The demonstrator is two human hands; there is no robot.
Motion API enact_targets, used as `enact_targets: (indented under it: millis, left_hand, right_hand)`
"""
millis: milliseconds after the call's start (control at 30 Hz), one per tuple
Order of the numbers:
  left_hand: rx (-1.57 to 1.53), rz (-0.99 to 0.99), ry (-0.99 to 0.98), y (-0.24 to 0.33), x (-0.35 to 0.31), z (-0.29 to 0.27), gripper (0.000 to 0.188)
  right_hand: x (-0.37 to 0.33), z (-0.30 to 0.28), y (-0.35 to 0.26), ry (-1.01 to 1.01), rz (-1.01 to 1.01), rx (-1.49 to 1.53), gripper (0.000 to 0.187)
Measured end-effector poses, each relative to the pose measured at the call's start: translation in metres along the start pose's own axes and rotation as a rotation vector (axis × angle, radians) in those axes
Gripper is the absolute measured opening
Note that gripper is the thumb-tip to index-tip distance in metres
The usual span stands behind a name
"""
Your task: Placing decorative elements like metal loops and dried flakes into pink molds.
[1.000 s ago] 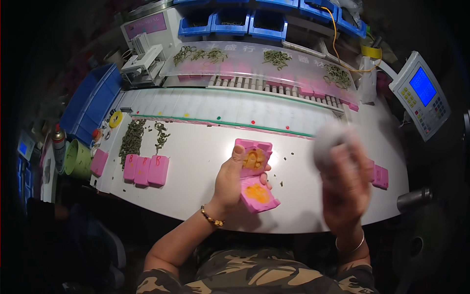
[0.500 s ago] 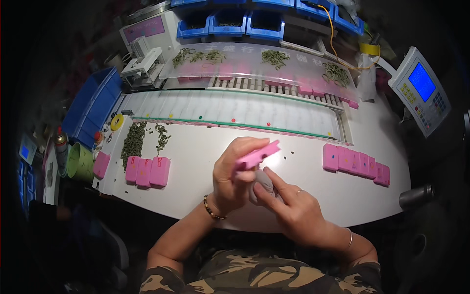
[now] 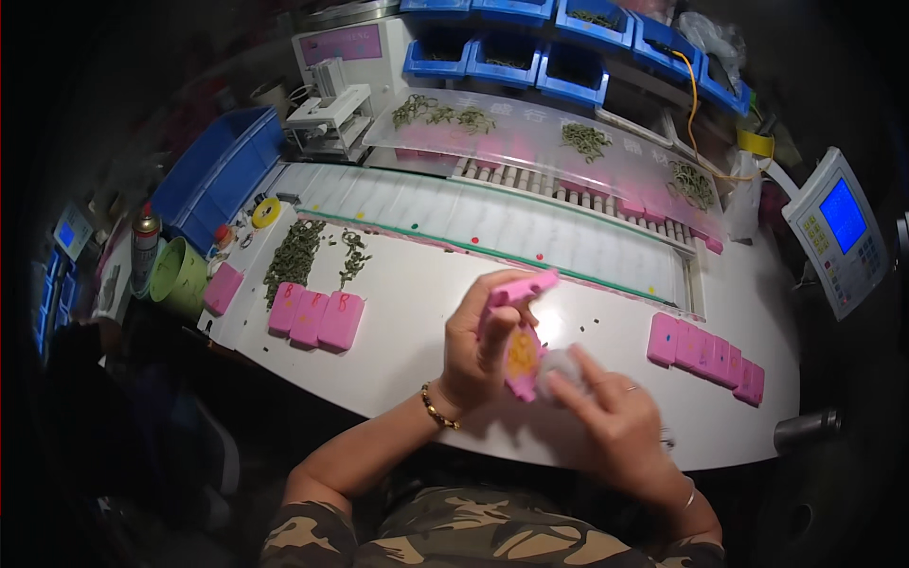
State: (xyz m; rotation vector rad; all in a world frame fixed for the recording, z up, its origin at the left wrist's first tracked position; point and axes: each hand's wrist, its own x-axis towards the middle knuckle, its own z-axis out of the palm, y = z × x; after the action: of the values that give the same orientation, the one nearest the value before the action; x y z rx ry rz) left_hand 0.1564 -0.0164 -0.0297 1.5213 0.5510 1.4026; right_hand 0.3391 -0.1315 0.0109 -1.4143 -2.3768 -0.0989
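Observation:
My left hand (image 3: pixel 478 348) holds an open pink hinged case (image 3: pixel 516 331) upright above the white table (image 3: pixel 407 312); an orange-yellow part shows inside its lower half. My right hand (image 3: pixel 611 417) is just right of the case, its fingers at a small pale round thing (image 3: pixel 557 364) pressed against the case's lower half. The right hand is blurred, so its exact hold is unclear.
Three pink cases (image 3: pixel 315 317) lie at the left beside a pile of green pieces (image 3: pixel 294 256). A row of pink cases (image 3: pixel 705 355) lies at the right. Behind are a roller conveyor (image 3: pixel 530 218), blue bins (image 3: pixel 511 52), a green cup (image 3: pixel 177 275) and a keypad screen unit (image 3: pixel 838 241).
The right hand came down from raised at the right to the case. The case went from open, to nearly shut, to open and upright now.

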Motion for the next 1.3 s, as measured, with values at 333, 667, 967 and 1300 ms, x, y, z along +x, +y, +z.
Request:
enact_targets:
  millis: [333, 667, 967, 1300]
  left_hand:
    - [-0.510, -0.537, -0.091, 0.010, -0.002, -0.008, 0.065]
    - [0.050, -0.090, -0.088, 0.012, -0.026, 0.017, 0.044]
    - [0.092, -0.062, 0.040, 0.005, -0.018, 0.003, 0.043]
    - [0.598, -0.032, -0.159, -0.015, 0.019, 0.004, 0.051]
  right_hand:
    - [-0.034, -0.007, 0.052, -0.076, 0.384, -0.171, 0.057]
    - [0.019, 0.019, 0.008, 0.354, 0.467, 1.117, 0.034]
    - [0.021, 0.008, 0.012, 0.572, 0.194, 0.419, 0.028]
    - [0.026, 0.027, 0.014, 0.438, 0.606, 1.145, 0.032]
